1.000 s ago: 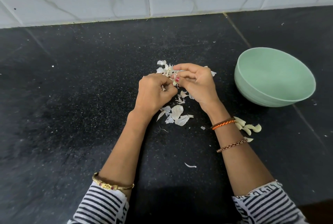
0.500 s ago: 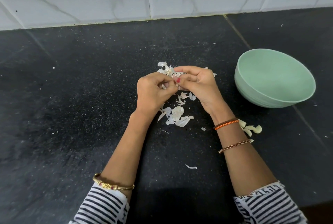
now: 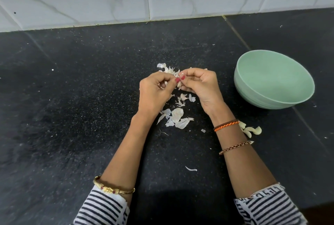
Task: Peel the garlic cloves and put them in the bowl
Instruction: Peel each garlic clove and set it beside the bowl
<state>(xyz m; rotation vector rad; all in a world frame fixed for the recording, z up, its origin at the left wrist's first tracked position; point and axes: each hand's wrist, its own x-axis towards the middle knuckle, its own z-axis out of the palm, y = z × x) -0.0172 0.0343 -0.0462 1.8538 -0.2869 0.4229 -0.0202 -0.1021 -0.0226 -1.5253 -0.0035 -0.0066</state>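
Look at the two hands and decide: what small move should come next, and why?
Probably pull the loose skin off. Both the left hand and right hand pinch one garlic clove with skin still on it, and the green bowl looks empty.

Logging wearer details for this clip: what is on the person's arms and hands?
Both arms wear black-and-white striped sleeves pushed up the forearm. The left wrist has a gold bangle with red stones. The right forearm has an orange-and-brown braided band and a copper chain bracelet. Red nail polish shows on both hands.
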